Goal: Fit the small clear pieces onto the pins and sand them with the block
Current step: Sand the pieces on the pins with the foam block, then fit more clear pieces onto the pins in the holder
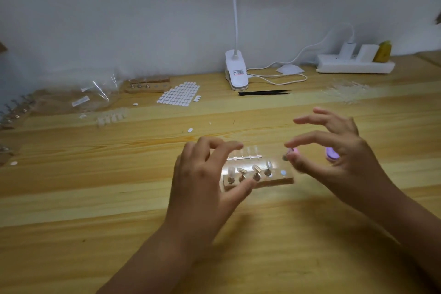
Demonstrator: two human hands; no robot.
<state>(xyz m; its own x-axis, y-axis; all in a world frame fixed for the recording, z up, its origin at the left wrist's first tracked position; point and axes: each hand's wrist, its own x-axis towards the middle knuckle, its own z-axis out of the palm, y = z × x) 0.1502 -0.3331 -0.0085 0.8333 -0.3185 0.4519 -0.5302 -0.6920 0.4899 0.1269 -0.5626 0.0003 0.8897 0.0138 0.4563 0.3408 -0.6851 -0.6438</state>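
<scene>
The left hand (205,174) and right hand (341,157) are bare, like both forearms (152,258).

Purple block (332,153), yellow wood-grain table (95,210), white lamp (236,71).

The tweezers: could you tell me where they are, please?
In the head view, the tweezers lie far centre-right, just in front of the lamp base and right of the sticker sheet.
</scene>
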